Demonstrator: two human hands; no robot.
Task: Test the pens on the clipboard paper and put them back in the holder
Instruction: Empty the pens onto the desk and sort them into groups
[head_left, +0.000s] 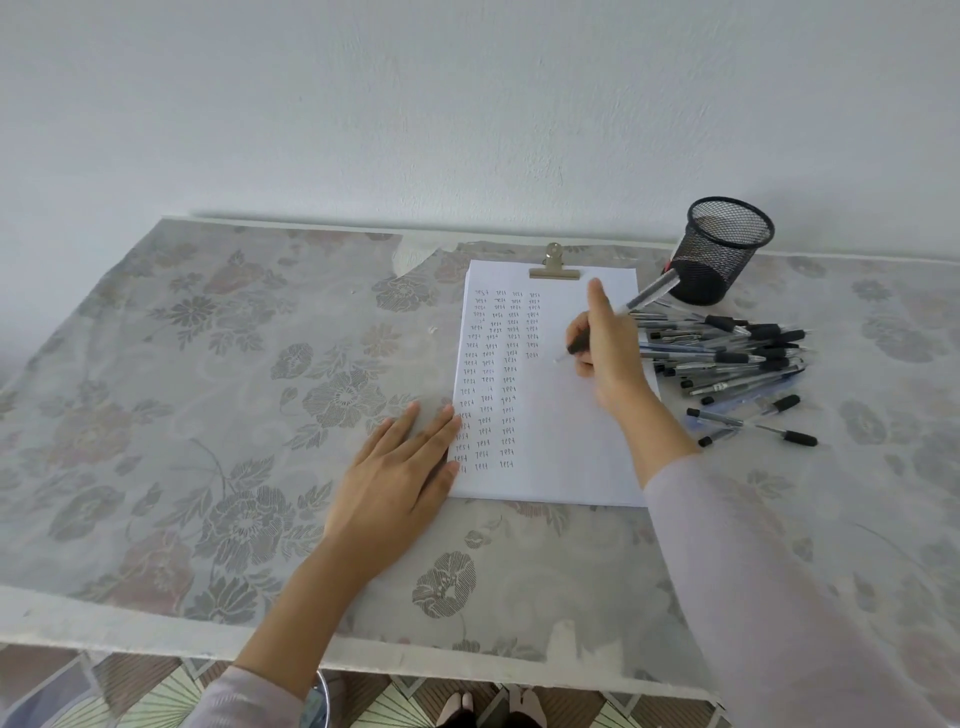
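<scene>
Right hand (608, 358) over clipboard paper (561, 447), grip pinching pen (649, 297), tip down at sheet just below fourth column of handwritten marks. Left hand (400, 467) flat, grip spread, fingertips on paper's left edge, palm on floral tabletop (208, 364). Loose pens (737, 358) heaped on tabletop just right of paper. Black mesh holder (719, 254) stands beyond heap, right of metal clip (554, 267).

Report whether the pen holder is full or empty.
Empty: the mesh holder shows nothing inside; the pens lie piled on the table beside it.
</scene>
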